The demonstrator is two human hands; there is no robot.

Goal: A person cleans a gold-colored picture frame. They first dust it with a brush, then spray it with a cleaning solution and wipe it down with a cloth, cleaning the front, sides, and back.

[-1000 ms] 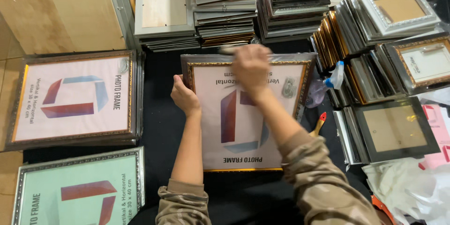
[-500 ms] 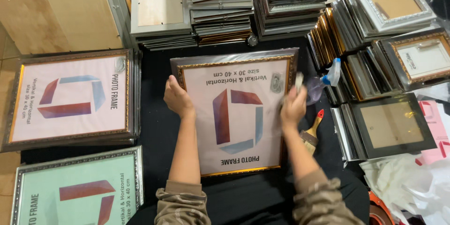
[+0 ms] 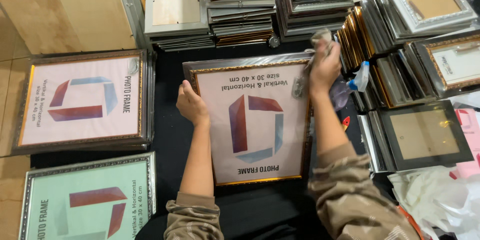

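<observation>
Gold-edged picture frame (image 3: 252, 125), flat on black worktop (image 3: 167, 120) amid frame stacks (image 3: 240, 7): left hand (image 3: 191, 104) fingers grip its left edge, right hand (image 3: 324, 65) fingers closed on cloth (image 3: 320, 37); hard rubbing may slide it into spray bottle (image 3: 360, 76).

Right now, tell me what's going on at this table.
A person is working on a gold-edged photo frame lying flat on a black surface. The left hand grips the frame's left edge, while the right hand presses a crumpled grey cloth at its top right corner. A small spray bottle lies just to the right. Two more frames lie to the left, and stacks of frames surround the spot.
</observation>
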